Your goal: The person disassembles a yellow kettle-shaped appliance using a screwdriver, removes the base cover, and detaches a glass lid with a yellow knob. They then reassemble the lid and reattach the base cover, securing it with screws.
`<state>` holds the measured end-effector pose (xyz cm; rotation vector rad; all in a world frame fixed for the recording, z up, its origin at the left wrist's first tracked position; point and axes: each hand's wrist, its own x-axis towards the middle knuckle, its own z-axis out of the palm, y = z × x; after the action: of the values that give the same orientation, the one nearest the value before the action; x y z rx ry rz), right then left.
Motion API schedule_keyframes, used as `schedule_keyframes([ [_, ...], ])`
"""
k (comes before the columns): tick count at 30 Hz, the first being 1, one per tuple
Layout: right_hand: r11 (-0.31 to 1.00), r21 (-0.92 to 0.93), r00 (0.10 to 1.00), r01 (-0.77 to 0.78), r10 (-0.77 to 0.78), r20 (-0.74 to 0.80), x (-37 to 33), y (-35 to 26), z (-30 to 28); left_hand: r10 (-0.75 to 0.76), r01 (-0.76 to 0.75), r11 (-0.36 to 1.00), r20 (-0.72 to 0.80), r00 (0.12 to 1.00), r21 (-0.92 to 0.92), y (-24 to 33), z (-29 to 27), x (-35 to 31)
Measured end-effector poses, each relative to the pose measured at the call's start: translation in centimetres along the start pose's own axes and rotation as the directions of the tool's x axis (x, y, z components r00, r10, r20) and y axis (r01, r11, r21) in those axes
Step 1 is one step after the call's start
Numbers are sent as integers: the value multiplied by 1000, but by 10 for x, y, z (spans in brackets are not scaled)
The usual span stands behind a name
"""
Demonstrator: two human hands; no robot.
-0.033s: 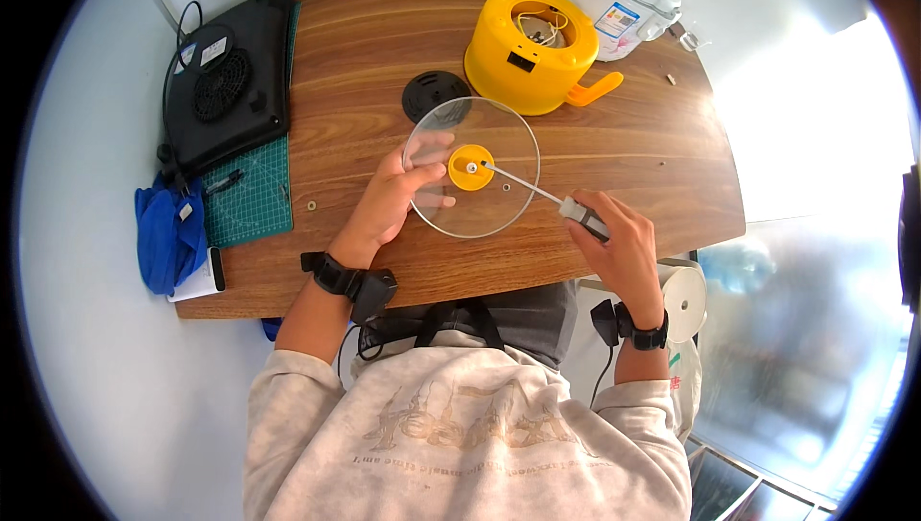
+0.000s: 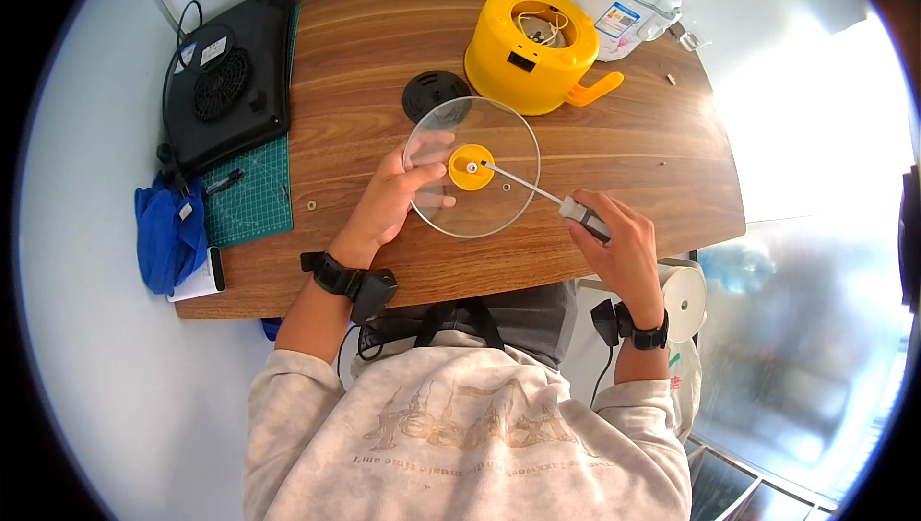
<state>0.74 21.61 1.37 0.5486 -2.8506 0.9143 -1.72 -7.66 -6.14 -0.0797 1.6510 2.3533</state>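
A round transparent pot lid [image 2: 494, 209] with a thin pale rim is held over the table by my left hand [image 2: 393, 185]. The thumb lies on top near the yellow knob [image 2: 461, 181] at the lid's middle, and the other fingers show through from underneath. My right hand [image 2: 619, 238] is closed round the grey-and-white handle of a screwdriver [image 2: 523, 181]. Its shaft slants up and left, and its dark tip touches or nearly touches the knob, just right of a small metal piece in the knob's centre. A small nut [image 2: 507, 187] shows beside the knob.
Beyond the lid stand a yellow pot body [image 2: 523, 84] with exposed wires and a white rice cooker [image 2: 614, 3]. A black slotted disc [image 2: 434, 91] lies partly behind the lid. At left are a black induction cooker [image 2: 230, 80], a green cutting mat [image 2: 251, 204] and blue cloth [image 2: 171, 243].
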Motion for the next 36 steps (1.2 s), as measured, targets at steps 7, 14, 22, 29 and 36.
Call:
schedule_keyframes([
  [7,997,10,997,79,-79,3,-1,2,1,-6,7,1000,-12,1000,10,3,3,-2],
  [14,997,0,997,83,-83,9,-1,3,2,11,-11,1000,13,1000,-9,0,1,0],
  [22,998,-5,998,62,-62,30,1,2,2,38,-38,999,12,999,0,-3,-1,1],
  [29,995,-36,996,89,-89,6,0,2,2,36,-36,999,30,999,11,-3,1,1],
  [36,942,-256,975,217,-220,19,3,-15,-10,10,-12,999,53,999,43,0,3,-1],
])
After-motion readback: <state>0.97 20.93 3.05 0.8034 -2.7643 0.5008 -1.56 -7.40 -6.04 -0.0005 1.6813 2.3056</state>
